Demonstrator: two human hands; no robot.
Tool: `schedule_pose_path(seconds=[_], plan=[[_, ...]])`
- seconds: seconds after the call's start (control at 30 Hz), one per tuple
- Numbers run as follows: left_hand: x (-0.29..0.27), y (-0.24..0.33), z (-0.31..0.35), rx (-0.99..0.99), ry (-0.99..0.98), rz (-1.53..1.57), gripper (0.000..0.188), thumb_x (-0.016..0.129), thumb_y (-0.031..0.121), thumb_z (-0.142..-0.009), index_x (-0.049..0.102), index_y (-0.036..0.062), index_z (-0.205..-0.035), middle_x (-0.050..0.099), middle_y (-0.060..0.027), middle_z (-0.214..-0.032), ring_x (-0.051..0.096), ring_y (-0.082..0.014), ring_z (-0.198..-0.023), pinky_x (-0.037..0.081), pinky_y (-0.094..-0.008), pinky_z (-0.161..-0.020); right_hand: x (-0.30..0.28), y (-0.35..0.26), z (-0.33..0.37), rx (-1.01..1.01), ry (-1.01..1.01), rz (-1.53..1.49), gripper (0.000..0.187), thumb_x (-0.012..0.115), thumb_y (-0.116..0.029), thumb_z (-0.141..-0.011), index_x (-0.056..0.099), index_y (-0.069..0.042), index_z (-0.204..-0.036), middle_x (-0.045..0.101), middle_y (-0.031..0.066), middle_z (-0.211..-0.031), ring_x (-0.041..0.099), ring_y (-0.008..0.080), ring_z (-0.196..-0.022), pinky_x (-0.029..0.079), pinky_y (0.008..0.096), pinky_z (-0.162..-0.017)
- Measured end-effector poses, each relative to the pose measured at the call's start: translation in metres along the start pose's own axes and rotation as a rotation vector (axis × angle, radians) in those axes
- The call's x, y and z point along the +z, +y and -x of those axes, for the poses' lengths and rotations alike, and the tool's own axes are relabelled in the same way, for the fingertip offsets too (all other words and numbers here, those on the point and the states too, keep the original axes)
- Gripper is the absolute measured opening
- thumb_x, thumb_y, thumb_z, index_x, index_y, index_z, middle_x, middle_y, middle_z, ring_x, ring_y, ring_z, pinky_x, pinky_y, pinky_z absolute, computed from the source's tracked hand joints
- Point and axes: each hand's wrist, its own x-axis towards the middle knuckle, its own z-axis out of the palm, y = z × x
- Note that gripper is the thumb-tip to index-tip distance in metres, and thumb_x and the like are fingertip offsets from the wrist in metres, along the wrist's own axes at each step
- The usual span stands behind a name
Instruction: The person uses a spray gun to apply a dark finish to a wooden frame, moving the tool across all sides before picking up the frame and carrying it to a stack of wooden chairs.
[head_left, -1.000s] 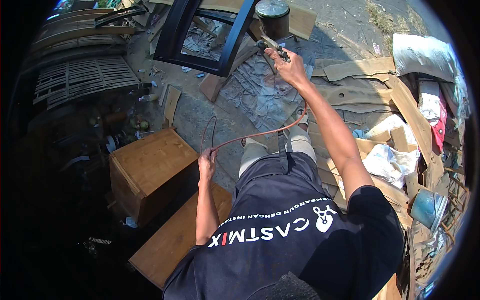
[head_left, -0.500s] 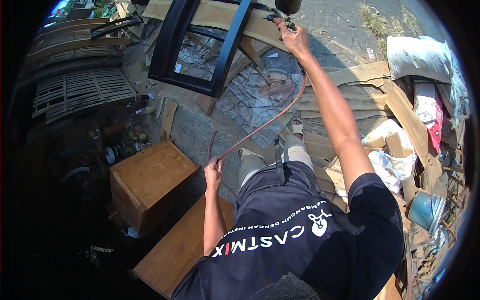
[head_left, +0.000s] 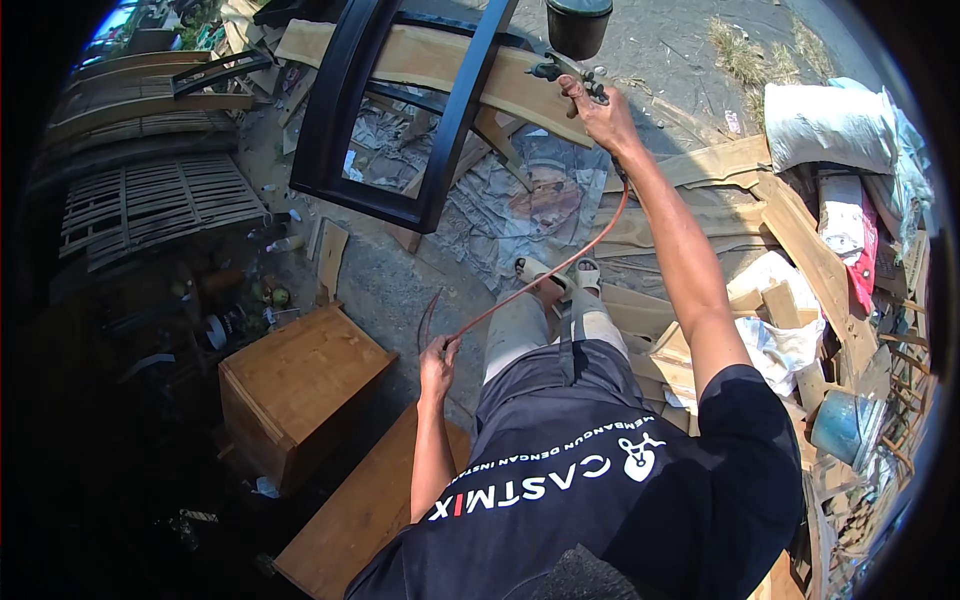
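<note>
My right hand point(head_left: 608, 118) is wrapped round a spray gun point(head_left: 572, 80), with its dark cup point(head_left: 579, 28) standing above the hand. The gun's nose points left, toward a black-painted wooden frame point(head_left: 448, 120). From the gun's handle a reddish hose point(head_left: 545, 275) sags across my body to my left hand point(head_left: 438, 362), whose fingers are closed on it. The hose's loose part curves up beyond that hand. The frame stands at the upper left, apart from both hands, over a long raw plank point(head_left: 425, 58).
Crumpled sheets point(head_left: 500, 225) cover the ground by my feet. At lower left stand a brown wooden box point(head_left: 310, 375) and a brown panel point(head_left: 375, 500). Scrap boards point(head_left: 700, 215), a white sack point(head_left: 825, 128) and a blue bucket point(head_left: 845, 428) lie to the right.
My right hand and the spray gun have moved slightly right and down in view. The frame sits lower in view, my feet have shifted, and my left hand still grips the hose.
</note>
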Motion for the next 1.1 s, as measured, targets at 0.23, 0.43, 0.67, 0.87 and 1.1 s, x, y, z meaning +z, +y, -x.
schedule_pose_path(seconds=[0.23, 0.43, 0.67, 0.87, 1.1], plan=[[-0.016, -0.024, -0.053, 0.095, -0.122, -0.054, 0.022, 0.069, 0.021, -0.097, 0.074, 0.001, -0.105, 0.071, -0.0115, -0.083, 0.068, -0.0176, -0.078, 0.051, -0.0333, -0.073, 0.011, -0.015, 0.026, 0.148, -0.16, 0.15, 0.059, 0.064, -0.064, -0.095, 0.077, -0.007, -0.102, 0.067, 0.0015, -0.073, 0.057, 0.0103, -0.07, 0.046, 0.0314, -0.064], [-0.02, 0.011, -0.089, 0.129, -0.162, -0.003, 0.019, 0.069, 0.018, -0.098, 0.071, -0.0007, -0.101, 0.067, -0.0142, -0.081, 0.066, -0.0214, -0.073, 0.049, -0.0349, -0.067, 0.001, -0.007, -0.055, 0.16, 0.078, 0.212, 0.074, 0.068, -0.074, -0.085, 0.071, 0.0, -0.087, 0.067, 0.0079, -0.067, 0.065, 0.0179, -0.068, 0.052, 0.0357, -0.067], [0.017, 0.062, -0.09, 0.016, -0.146, -0.015, 0.023, 0.071, 0.023, -0.097, 0.072, 0.0002, -0.101, 0.067, -0.0145, -0.08, 0.066, -0.0223, -0.074, 0.05, -0.0356, -0.068, -0.029, 0.005, -0.16, 0.138, 0.117, 0.19, 0.075, 0.063, -0.075, -0.088, 0.075, -0.002, -0.088, 0.068, 0.0087, -0.066, 0.069, 0.0207, -0.069, 0.053, 0.0377, -0.071], [0.062, 0.125, -0.094, -0.069, -0.125, -0.03, 0.027, 0.069, 0.026, -0.098, 0.07, -0.0005, -0.099, 0.069, -0.0179, -0.084, 0.068, -0.0314, -0.078, 0.051, -0.0396, -0.072, -0.071, 0.024, -0.239, 0.163, 0.126, 0.205, 0.075, 0.061, -0.078, -0.088, 0.078, -0.004, -0.092, 0.068, 0.0077, -0.067, 0.071, 0.02, -0.072, 0.053, 0.038, -0.073], [0.1, 0.177, -0.097, -0.086, -0.107, -0.011, 0.031, 0.068, 0.03, -0.099, 0.07, -0.0019, -0.1, 0.068, -0.0196, -0.085, 0.068, -0.0341, -0.079, 0.051, -0.0408, -0.073, -0.117, 0.053, -0.309, 0.139, 0.152, 0.165, 0.076, 0.062, -0.075, -0.089, 0.077, -0.002, -0.1, 0.071, 0.0057, -0.071, 0.064, 0.0144, -0.067, 0.05, 0.0329, -0.066]])
